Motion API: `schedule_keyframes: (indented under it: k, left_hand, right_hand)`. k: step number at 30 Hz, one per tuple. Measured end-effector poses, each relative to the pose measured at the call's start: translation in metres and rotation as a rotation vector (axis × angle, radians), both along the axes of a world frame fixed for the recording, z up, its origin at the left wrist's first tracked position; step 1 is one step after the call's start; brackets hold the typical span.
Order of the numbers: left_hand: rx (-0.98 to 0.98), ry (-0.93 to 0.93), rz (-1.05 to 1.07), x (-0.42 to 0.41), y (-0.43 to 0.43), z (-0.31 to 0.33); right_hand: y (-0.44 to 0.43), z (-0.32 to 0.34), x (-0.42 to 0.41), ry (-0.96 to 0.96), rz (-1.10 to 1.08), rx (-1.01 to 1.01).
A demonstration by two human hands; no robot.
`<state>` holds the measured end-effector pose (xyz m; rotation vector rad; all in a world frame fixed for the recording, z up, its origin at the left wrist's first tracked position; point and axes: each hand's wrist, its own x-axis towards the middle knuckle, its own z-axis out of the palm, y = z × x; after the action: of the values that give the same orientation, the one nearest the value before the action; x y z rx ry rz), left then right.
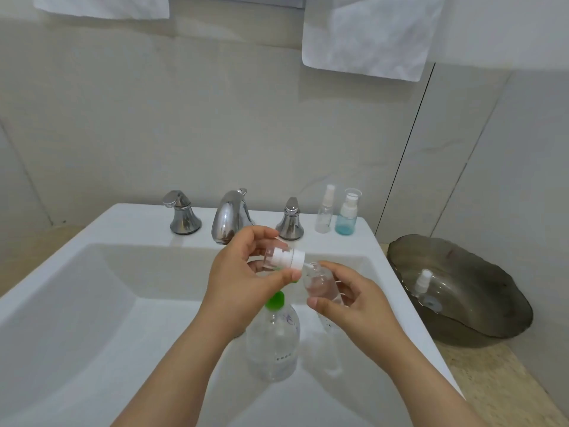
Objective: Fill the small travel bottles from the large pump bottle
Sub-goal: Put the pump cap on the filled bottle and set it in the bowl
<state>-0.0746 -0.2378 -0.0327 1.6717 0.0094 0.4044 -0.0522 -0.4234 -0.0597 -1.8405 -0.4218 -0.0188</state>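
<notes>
Standing nearest on the white sink's rim (pixel 129 217), the large clear green-capped pump bottle (pixel 273 337) waits. Above it, the left hand (pixel 243 282) closes around a white pump top (pixel 288 257), tilted sideways, probably to seat it on the small clear travel bottle (pixel 323 288) gripped in the right hand (pixel 354 306).

Pale tiled wall (pixel 215 118), white towels (pixel 366 35), possibly stone counter (pixel 498 380)

Two small bottles (pixel 337 212) stand behind the sink (pixel 92 288), right of the faucet (pixel 229 215); a dish (pixel 480 272) sits farther right.
</notes>
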Motion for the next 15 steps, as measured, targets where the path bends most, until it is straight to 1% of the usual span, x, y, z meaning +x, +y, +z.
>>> schedule_keyframes:
  k: [3,6,9,12,15]
  left_hand:
    - [0.050,-0.009,-0.026,-0.0009,0.0012,-0.0018]
    - [0.095,-0.023,-0.096,-0.0014,0.0001,-0.0050]
    - [0.128,-0.110,-0.154,0.0004,-0.0023,-0.0074]
    - [0.052,-0.149,-0.177,0.0024,-0.0042,-0.0089]
    - [-0.053,-0.138,-0.190,0.0038,-0.0045,-0.0089]
  right_hand:
    - [0.0000,-0.0002,-0.0005,-0.014,0.010,-0.047]
    - [-0.0006,-0.0036,0.0003,-0.033,0.025,-0.114]
    - [-0.0009,-0.0036,-0.0002,-0.036,0.040,-0.129]
    - [-0.0002,-0.0010,-0.0007,-0.046,0.051,-0.120]
    - [0.0006,0.0015,-0.0020,-0.035,0.077,-0.105]
